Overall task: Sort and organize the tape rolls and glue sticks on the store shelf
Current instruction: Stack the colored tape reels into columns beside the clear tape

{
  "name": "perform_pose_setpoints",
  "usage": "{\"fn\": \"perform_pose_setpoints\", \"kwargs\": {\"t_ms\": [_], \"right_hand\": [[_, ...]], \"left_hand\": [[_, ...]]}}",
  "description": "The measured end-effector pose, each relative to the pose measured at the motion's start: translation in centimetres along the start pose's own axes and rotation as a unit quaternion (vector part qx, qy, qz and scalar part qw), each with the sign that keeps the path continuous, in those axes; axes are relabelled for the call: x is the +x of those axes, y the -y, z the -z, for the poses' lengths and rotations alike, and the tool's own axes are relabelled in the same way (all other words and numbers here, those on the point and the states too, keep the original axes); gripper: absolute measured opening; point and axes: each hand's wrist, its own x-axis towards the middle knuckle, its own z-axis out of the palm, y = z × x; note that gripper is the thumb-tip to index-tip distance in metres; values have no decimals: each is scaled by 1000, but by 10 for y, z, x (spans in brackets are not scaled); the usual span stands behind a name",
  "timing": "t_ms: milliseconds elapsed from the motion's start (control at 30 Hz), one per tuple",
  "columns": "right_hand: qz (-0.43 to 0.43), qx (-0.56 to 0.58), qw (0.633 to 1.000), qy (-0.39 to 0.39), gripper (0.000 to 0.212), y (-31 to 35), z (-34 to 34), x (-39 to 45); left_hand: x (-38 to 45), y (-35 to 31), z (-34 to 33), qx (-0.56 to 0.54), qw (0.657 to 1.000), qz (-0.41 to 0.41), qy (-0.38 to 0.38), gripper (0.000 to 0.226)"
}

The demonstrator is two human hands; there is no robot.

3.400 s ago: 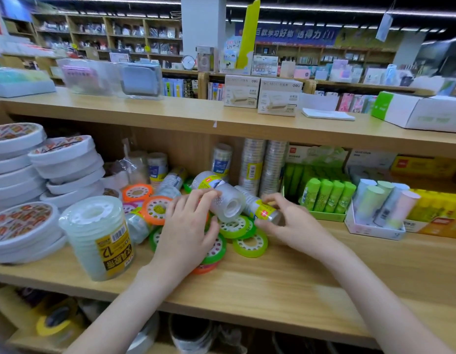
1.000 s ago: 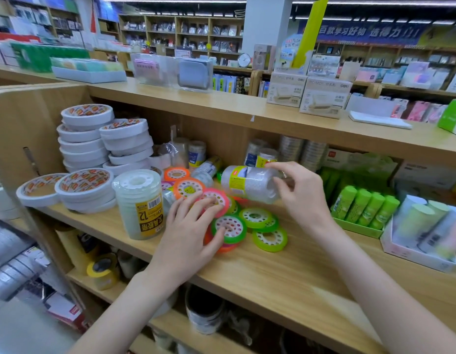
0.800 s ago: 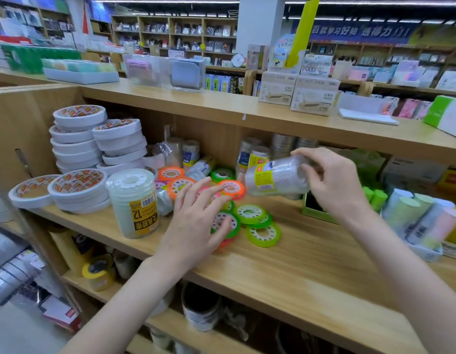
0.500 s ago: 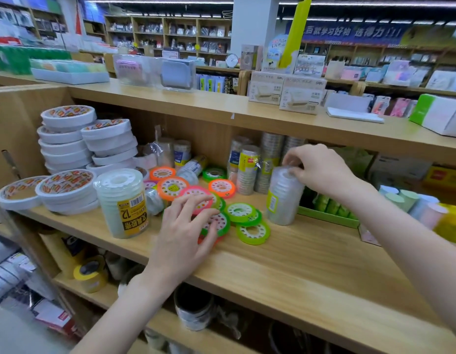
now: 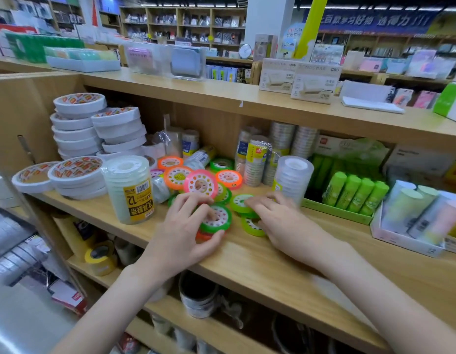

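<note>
Tape rolls (image 5: 201, 185) sit mid-shelf (image 5: 285, 264), bare wood in front. My L hand (image 5: 182, 233) grips green roll (image 5: 216, 218); R hand (image 5: 280, 221) flat, fingers on lime roll (image 5: 239, 202).

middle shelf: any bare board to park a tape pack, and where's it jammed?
Bare: the shelf front between the right hand and the pastel tube box, ahead of the green glue-stick tray.
Crowded: the coloured tape rings between the yellow-labelled tape pack and the clear tape pack; white tape stacks fill the left end.
</note>
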Motion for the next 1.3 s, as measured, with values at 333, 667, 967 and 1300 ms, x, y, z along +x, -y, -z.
{"fn": "perform_pose_setpoints", "kwargs": {"t_ms": [333, 667, 967, 1300], "right_hand": [[-80, 117, 990, -19, 34, -14, 3, -23], [-103, 226, 965, 83, 32, -15, 16, -40], [-191, 216, 957, 31, 63, 4, 14, -28], [-192, 318, 928, -31, 49, 30, 38, -4]], "left_hand": [[-4, 1, 4, 7, 999, 0, -44, 32], [-8, 14, 16, -24, 999, 5, 25, 42], [-1, 14, 12, -161, 984, -32, 70, 44], [-6, 21, 29, -124, 991, 11, -41, 38]]}}
